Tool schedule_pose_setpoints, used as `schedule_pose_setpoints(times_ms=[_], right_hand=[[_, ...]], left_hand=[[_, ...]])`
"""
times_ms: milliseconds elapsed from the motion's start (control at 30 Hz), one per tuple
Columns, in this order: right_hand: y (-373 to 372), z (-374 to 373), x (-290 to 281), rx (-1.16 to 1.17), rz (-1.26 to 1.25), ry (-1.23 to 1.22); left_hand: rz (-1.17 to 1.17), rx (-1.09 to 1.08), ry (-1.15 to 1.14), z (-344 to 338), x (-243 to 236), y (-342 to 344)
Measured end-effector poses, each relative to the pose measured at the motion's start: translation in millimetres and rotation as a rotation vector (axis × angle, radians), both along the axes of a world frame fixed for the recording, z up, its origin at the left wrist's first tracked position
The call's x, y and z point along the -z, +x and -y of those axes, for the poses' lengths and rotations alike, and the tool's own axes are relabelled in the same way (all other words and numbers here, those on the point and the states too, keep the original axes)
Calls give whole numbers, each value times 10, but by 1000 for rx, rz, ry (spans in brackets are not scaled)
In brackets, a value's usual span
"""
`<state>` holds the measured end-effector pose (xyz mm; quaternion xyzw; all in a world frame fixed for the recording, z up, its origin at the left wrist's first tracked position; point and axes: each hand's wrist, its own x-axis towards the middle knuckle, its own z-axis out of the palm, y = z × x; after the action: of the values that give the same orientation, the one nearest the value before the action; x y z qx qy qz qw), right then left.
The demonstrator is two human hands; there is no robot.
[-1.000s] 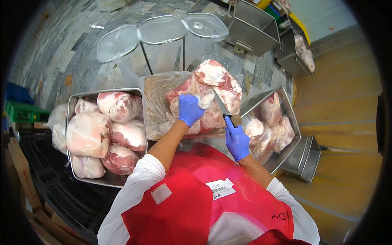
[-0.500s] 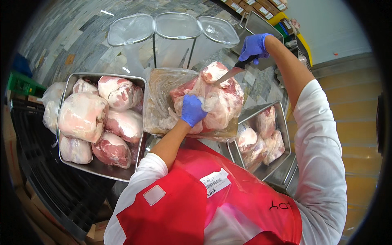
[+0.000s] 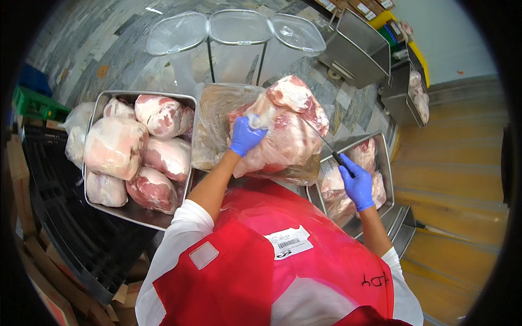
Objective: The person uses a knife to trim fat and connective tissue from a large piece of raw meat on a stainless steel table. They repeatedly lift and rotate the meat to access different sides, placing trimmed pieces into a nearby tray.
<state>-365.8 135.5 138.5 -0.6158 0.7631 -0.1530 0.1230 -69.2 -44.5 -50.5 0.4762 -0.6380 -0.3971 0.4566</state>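
A large piece of raw meat [image 3: 296,127] with a pale fatty surface lies on a plastic-covered board or box [image 3: 213,125] in front of me. My left hand [image 3: 248,135], in a blue glove, is closed on a whitish flap at the meat's left side; whether the flap is fat or plastic film is unclear. My right hand [image 3: 356,181], gloved too, grips the dark handle of a knife [image 3: 325,143]. Its blade points away and to the left, the tip at the meat's right side.
At the left, a metal tub [image 3: 93,191] holds several bagged meat pieces; a smaller metal tub [image 3: 387,163] with wrapped meat stands under my right hand. Three clear bags on frames [image 3: 239,27] stand beyond the board. Metal carts [image 3: 356,46] are at the far right.
My right hand has swung from beyond the meat down to its near right, bringing the knife along. My left hand has shifted slightly left, still holding the flap.
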Motion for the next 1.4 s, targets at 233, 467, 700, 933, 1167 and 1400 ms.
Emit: schedule_pose_setpoints(times_ms=[233, 467, 700, 933, 1167, 1400], right_hand=[[182, 61, 430, -97, -244, -56], [577, 259, 558, -151, -358, -52], [1003, 1275, -438, -442, -473, 303], [1320, 2593, -1082, -687, -607, 708], [1429, 2919, -1177, -628, -608, 910], [625, 1057, -248, -426, -445, 140]], left_hand=[[-282, 78, 281, 174, -142, 154], [73, 138, 14, 74, -80, 121], [286, 60, -256, -65, 42, -11], [210, -46, -300, -63, 128, -83], [278, -18, -277, -12, -52, -74], [-392, -53, 307, 128, 36, 204]])
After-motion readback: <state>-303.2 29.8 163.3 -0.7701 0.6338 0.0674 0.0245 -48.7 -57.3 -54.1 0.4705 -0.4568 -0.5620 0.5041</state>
